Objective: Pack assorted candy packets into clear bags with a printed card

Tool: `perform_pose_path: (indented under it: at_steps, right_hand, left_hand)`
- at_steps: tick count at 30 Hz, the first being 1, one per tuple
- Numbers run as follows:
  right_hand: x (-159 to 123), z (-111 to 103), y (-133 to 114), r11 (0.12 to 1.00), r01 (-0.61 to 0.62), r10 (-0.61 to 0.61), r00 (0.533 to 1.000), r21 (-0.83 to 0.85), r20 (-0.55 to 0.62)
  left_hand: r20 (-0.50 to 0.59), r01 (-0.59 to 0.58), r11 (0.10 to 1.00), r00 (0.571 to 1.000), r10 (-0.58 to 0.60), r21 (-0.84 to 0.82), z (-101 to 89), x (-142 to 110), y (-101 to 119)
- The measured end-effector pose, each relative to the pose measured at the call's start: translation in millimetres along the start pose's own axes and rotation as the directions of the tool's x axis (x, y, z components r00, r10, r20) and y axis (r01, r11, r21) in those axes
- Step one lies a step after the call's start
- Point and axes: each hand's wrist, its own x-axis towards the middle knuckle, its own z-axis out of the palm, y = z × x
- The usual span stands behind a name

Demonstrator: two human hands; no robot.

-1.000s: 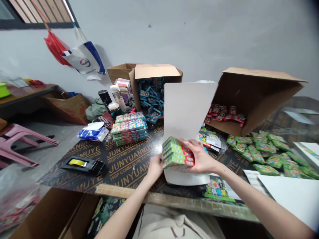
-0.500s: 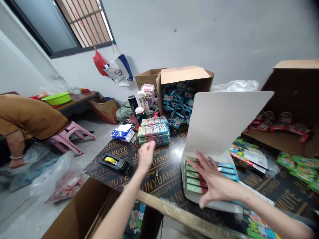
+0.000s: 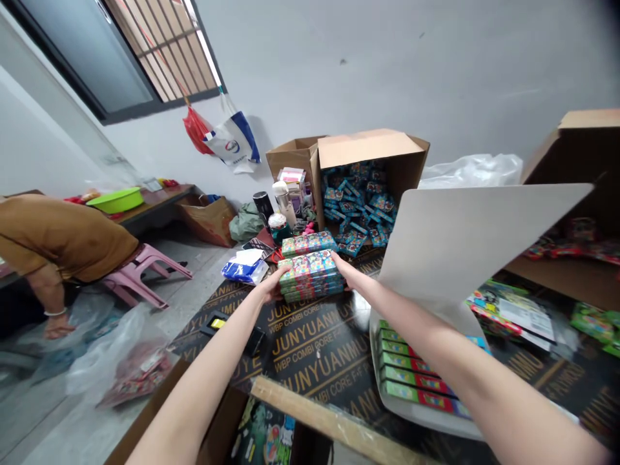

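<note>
A stack of small colourful boxes (image 3: 310, 278) sits between my two hands at the back of the dark tabletop. My left hand (image 3: 274, 283) presses on its left end, and my right hand (image 3: 343, 270) grips the right end with the fingers partly hidden behind it. Whether the stack is lifted off the table I cannot tell. Just behind it lies another row of similar boxes (image 3: 308, 243). Under my right forearm, a white carton (image 3: 431, 242) with a raised lid holds several rows of small green, red and blue boxes (image 3: 402, 374).
A tape dispenser (image 3: 217, 324) lies partly behind my left forearm. An open cardboard box (image 3: 372, 152) full of blue packets stands against the wall, with bottles (image 3: 283, 200) beside it. A wooden strip (image 3: 320, 416) runs along the front. A person (image 3: 68, 239) bends at left.
My left hand has moved from a fist in front of the stack to its left end. The right hand has left the white carton and reached the stack's right end.
</note>
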Motion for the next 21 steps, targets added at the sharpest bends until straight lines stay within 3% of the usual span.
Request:
perform_pose_path:
  at_steps: [7, 9, 11, 12, 13, 14, 16, 17, 19, 21]
  right_hand:
    - [-12, -6, 40, 0.987, 0.109, -0.100, 0.992, -0.118, 0.082]
    - [-22, -12, 44, 0.976, 0.149, -0.133, 0.985, -0.160, 0.107]
    - [-33, -17, 42, 0.926, 0.260, -0.245, 0.965, -0.275, 0.090]
    - [-37, -18, 39, 0.846, 0.359, -0.348, 0.932, -0.394, 0.102]
    - [-40, -19, 34, 0.706, 0.465, -0.454, 0.876, -0.534, 0.163]
    - [-42, -17, 30, 0.511, 0.554, -0.522, 0.807, -0.657, 0.275]
    - [-41, -12, 21, 0.139, 0.648, -0.461, 0.712, -0.749, 0.530]
    - [-38, -7, 19, 0.053, 0.669, -0.367, 0.704, -0.741, 0.609]
    - [-32, 1, 19, -0.004, 0.680, -0.223, 0.714, -0.733, 0.664]
    - [-28, 6, 25, -0.034, 0.679, -0.216, 0.712, -0.734, 0.669]
  left_hand:
    - [0.076, -0.178, 0.943, 0.975, 0.207, -0.280, 9.8, -39, -37]
    - [0.072, -0.221, 0.918, 0.964, 0.258, -0.329, 8.7, -52, -50]
    - [0.054, -0.276, 0.894, 0.948, 0.314, -0.353, 7.3, -64, -66]
    - [0.040, -0.310, 0.883, 0.937, 0.346, -0.352, 7.0, -68, -74]
    - [0.031, -0.346, 0.874, 0.925, 0.379, -0.341, 6.9, -72, -81]
    - [0.031, -0.383, 0.866, 0.910, 0.414, -0.323, 7.2, -75, -88]
    - [0.060, -0.447, 0.853, 0.876, 0.478, -0.269, 8.9, -78, -99]
    - [0.084, -0.477, 0.845, 0.858, 0.507, -0.242, 10.1, -80, -103]
    - [0.121, -0.534, 0.826, 0.821, 0.558, -0.182, 12.6, -82, -107]
    - [0.133, -0.581, 0.807, 0.796, 0.590, -0.104, 14.2, -85, -110]
